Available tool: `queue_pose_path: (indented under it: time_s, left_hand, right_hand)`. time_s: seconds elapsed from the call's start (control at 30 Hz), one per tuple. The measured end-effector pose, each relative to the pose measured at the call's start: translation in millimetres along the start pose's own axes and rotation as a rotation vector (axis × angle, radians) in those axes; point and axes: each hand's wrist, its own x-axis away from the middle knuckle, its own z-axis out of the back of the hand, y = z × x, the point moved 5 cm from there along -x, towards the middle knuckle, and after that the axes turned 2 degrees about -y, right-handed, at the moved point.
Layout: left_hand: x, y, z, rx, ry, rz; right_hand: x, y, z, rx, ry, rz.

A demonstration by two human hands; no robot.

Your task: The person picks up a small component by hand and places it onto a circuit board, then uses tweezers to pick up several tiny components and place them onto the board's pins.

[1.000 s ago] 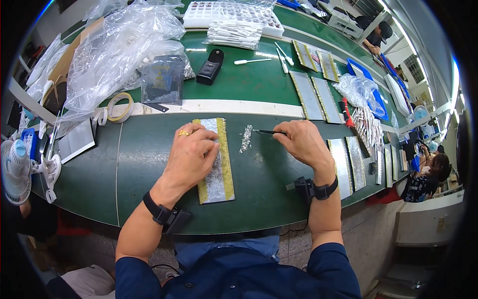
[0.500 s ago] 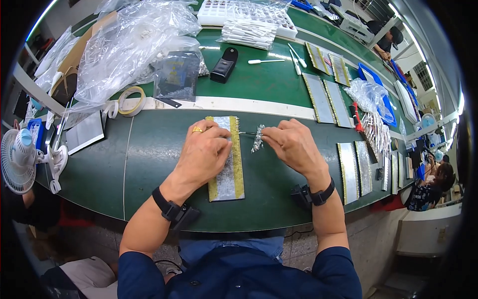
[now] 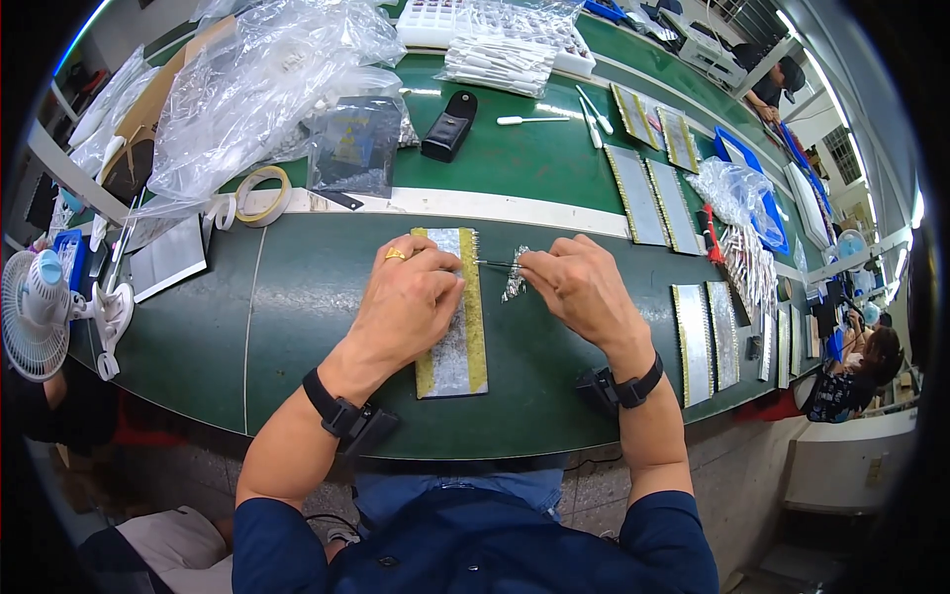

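Observation:
A flat silver panel [image 3: 452, 342] with yellow-green long borders lies on the dark green worktop, pins sticking out along its upper right edge. Across its upper part rests my left hand [image 3: 414, 287], fingers curled and pressed together; what the fingertips pinch, if anything, is hidden. My right hand [image 3: 576, 282], beyond the panel's right edge, pinches a thin metal tool [image 3: 498, 263] whose tip reaches the pins. Too little of the tool shows to name its kind. Under it, between panel and right hand, sits a small heap of shiny metal bits [image 3: 513, 285].
More panels [image 3: 694, 342] lie at the right and far right. Beyond the pale strip are droppers [image 3: 532, 120], a black pouch [image 3: 449, 127], a tape roll [image 3: 263, 195] and clear plastic bags [image 3: 277, 89]. A small white fan [image 3: 38, 317] stands at the left edge.
The view has shifted very slightly. Both hands keep nearly the same place and hold, and the tool's tip is still at the panel's pins.

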Motion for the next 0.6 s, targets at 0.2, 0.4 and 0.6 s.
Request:
queue_pose_path:
  time_s: [0.2, 0.4, 0.6]
  left_hand:
    - [0, 0, 0, 0.0, 0.0, -0.001]
    - [-2, 2, -2, 0.016, -0.005, -0.006]
    - [0, 0, 1, 0.017, 0.004, 0.001]
  right_hand:
    - [0, 0, -1, -0.002, -0.009, 0.005]
    - [8, 13, 13, -0.031, 0.015, -0.075]
    - [20, 39, 28, -0.004, -0.08, -0.264]
